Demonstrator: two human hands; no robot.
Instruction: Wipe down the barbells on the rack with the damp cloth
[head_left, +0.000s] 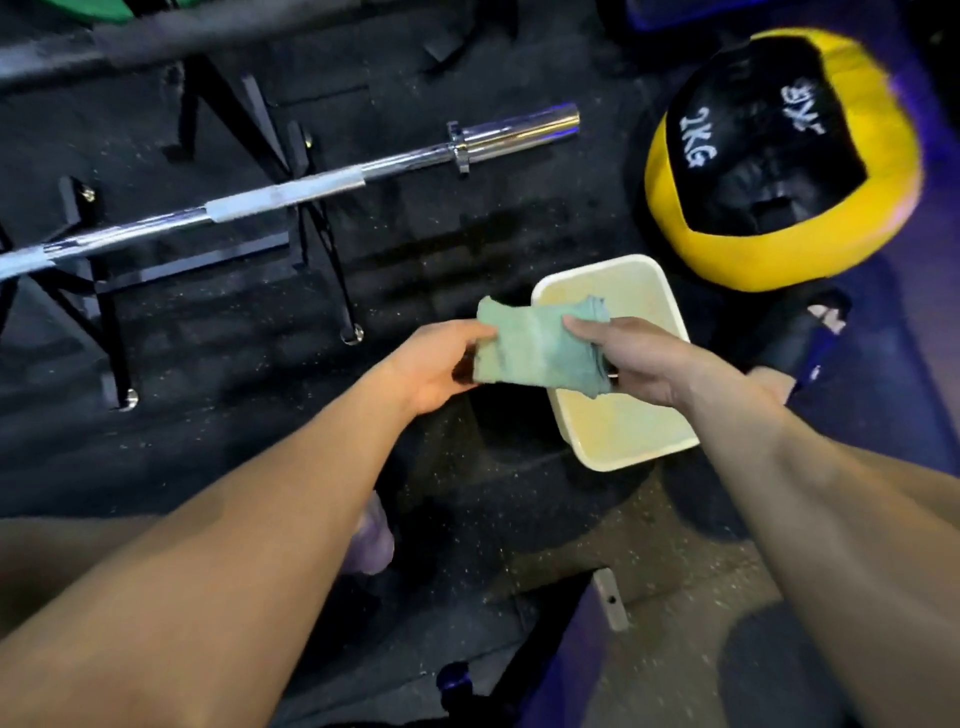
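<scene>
A folded green cloth (540, 345) is stretched between both hands above the left edge of a white tub. My left hand (436, 364) grips its left end with curled fingers and thumb. My right hand (631, 361) pinches its right end. A chrome barbell (291, 192) lies on a low black rack (109, 291) to the upper left, its sleeve end pointing right. A second, darker bar (156, 36) runs across the top left, blurred.
The white rectangular tub (618, 441) holds cloudy water on the dark rubber floor. A yellow and black 2 kg medicine ball (779, 156) sits behind it at the right. A black glove-like item (800, 338) lies beside the tub.
</scene>
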